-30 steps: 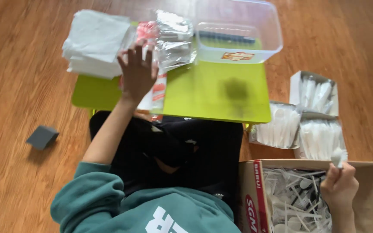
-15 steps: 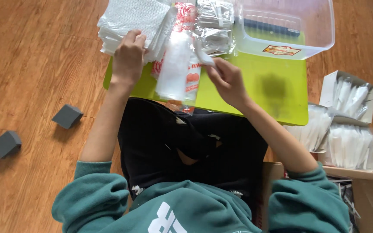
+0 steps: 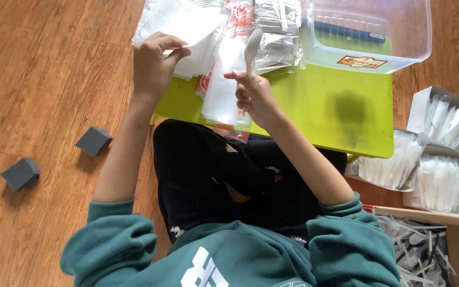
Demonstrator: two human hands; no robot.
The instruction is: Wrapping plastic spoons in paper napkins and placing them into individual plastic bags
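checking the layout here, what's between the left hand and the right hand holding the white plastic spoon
In the head view, a clear plastic bag with red print stands between the left hand and the right hand, which holds the white plastic spoon.

clear plastic tub on green table | two grey blocks on wooden floor

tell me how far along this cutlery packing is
Done: some filled clear packets lie at the far edge of the lime green table. In hand: the right hand holds a white plastic spoon at a clear plastic sleeve; the left hand has a grip on a white napkin stack. Left: much loose white cutlery in the cardboard box.
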